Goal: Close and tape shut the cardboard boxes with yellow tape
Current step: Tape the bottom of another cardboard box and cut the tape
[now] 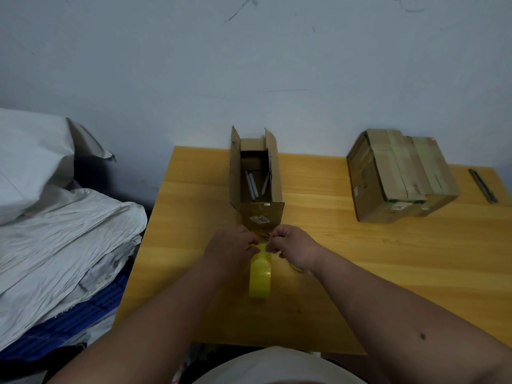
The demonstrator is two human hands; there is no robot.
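**Tape in hand, narrow box not yet closed**

Flaps stand open on the narrow cardboard box (256,178) at centre frame, slim white items visible inside. Just below it, left hand (230,249) and right hand (293,249) pinch the yellow tape (260,270), apparently freeing its end. The taped box (399,176) at upper right looks finished.

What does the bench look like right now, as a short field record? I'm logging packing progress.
open box: flaps up, pale tubes inside
taped box: closed, on the right of the table
yellow tape: roll standing in front of the open box
left hand: pinching the tape
right hand: pinching the tape
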